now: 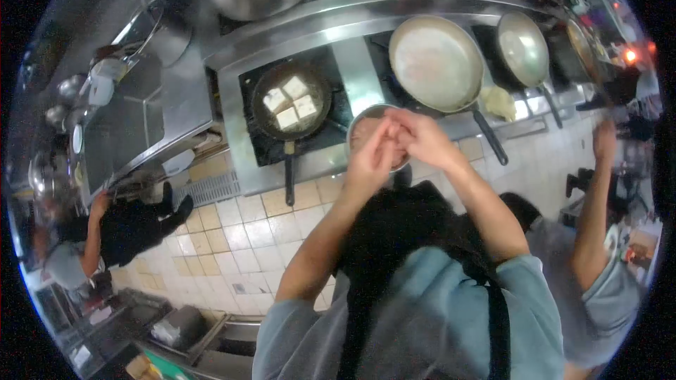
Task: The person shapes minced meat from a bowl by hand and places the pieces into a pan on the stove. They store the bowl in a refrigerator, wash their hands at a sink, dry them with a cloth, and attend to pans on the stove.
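Meeting together over sm. pan (371, 107) nr stove edge (320, 174), hands (417, 138) have room btwn L handle (289, 172) & R handle (491, 138).

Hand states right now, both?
Left hand: over the round container, against the other hand; holding anything, can't tell.
Right hand: fingers partly curled, meeting the left; contents can't be told.

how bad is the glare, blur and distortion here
Head view: fisheye distortion bows the long grey steel ledge, corners go black; head view: glare whitens the silver steel panel; head view: bare left hand and right hand look slightly blurred.
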Available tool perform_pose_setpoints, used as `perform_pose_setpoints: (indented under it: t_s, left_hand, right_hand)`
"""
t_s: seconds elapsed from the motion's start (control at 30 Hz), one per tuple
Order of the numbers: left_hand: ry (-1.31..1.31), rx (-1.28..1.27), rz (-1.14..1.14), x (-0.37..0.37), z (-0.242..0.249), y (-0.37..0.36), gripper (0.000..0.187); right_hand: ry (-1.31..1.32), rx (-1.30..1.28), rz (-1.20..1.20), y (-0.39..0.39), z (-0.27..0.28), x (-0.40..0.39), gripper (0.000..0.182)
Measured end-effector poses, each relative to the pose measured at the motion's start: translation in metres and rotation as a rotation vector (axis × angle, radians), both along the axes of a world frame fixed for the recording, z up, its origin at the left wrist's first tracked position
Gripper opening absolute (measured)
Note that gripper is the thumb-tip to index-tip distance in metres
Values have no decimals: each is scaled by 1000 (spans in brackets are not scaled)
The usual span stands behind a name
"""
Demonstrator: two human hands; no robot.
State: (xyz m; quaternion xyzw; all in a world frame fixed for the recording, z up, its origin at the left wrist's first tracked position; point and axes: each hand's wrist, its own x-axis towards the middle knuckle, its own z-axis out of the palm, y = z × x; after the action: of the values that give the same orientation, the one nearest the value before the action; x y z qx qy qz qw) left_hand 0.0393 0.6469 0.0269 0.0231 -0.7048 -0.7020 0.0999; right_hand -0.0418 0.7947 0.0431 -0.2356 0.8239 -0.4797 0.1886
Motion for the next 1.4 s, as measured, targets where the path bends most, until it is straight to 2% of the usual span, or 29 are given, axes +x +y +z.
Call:
perform_pose_setpoints:
  t_s: [0.03,0.07,0.1,0.13,0.2,0.27,0.3,0.33,0.4,0.43,0.53,0.57,0.67,0.7,0.73,0.8,0.83,0.87,0.93,0.97,1.03,1.07,1.13,1.17,1.2,1.27,1.3,1.4]
  left_hand:
    - [140,-177,-25,0,5,0,36]
    - [144,-173,-38,-2,1,-4,36]
    - [215,-346,-57,-5,-7,-11,37]
    - [286,-521,-72,-7,-13,-17,39]
    - [237,-468,-100,-8,-17,-20,42]
    - [-169,77,-66,-10,-17,-18,41]
    - [-163,309,-1,-15,1,-13,31]
    - [-161,303,-5,-20,-5,-14,31]
    - [-261,1047,28,-27,-13,-21,20]
    - [-282,1130,58,-29,-10,-16,13]
    - [-357,1187,33,-40,8,-9,17]
    - [-335,1097,48,-43,14,-4,20]
    - [-417,993,56,-53,-3,-5,24]
    - [-449,963,136,-57,-5,1,34]
    - [-454,957,121,-61,-8,8,34]
    - [-446,655,154,-67,-8,19,44]
    - [-464,607,144,-69,-4,23,51]
    - [-470,595,137,-70,-1,29,51]
    - [-503,373,130,-74,32,48,44]
    - [-507,364,126,-74,32,51,44]
    - [-478,-49,-70,-72,30,53,36]
    - [-481,-52,-71,-70,29,58,36]
    - [-279,-393,-187,-62,35,71,28]
    - [-134,-572,-244,-60,40,74,32]
    - [-143,-574,-232,-58,38,76,32]
    - [246,-763,-338,-58,34,76,31]
    - [233,-768,-325,-60,34,68,31]
    - [-235,-388,-231,-71,39,22,30]
  right_hand:
    - [-89,-25,-32,0,5,-1,36]
    - [-178,-56,-59,2,8,-2,34]
    - [-287,-143,-54,6,2,-4,29]
    - [-285,-148,-61,9,1,-6,29]
    - [-424,-128,46,13,1,-8,26]
    - [-510,-210,-1,16,3,-4,27]
    - [-596,-290,-45,18,4,-3,28]
    - [-593,-296,-46,21,4,-2,28]
    - [-600,-370,-51,28,2,0,32]
    - [-601,-378,-42,32,-1,0,32]
    - [-625,-333,-14,46,-10,1,33]
    - [-637,-323,-10,52,-11,3,33]
    - [-675,-335,-21,73,-27,10,31]
    - [-706,-353,-22,81,-33,12,31]
    - [-700,-360,-36,89,-36,13,31]
    - [-665,-285,-32,99,-41,15,30]
    - [-671,-305,-45,105,-43,15,30]
    - [-674,-318,-52,109,-43,15,30]
    - [-684,-393,-112,117,-43,15,27]
    - [-687,-402,-117,121,-42,14,27]
    - [-727,-390,-128,127,-37,10,32]
    - [-730,-393,-129,128,-31,9,32]
    - [-878,-585,-311,121,-22,9,35]
    - [-975,-687,-305,119,-24,6,42]
    - [-984,-683,-293,116,-28,4,42]
    - [-968,-889,-253,107,-33,3,38]
    - [-945,-921,-263,101,-29,3,33]
    - [-977,-789,-298,95,-41,2,29]
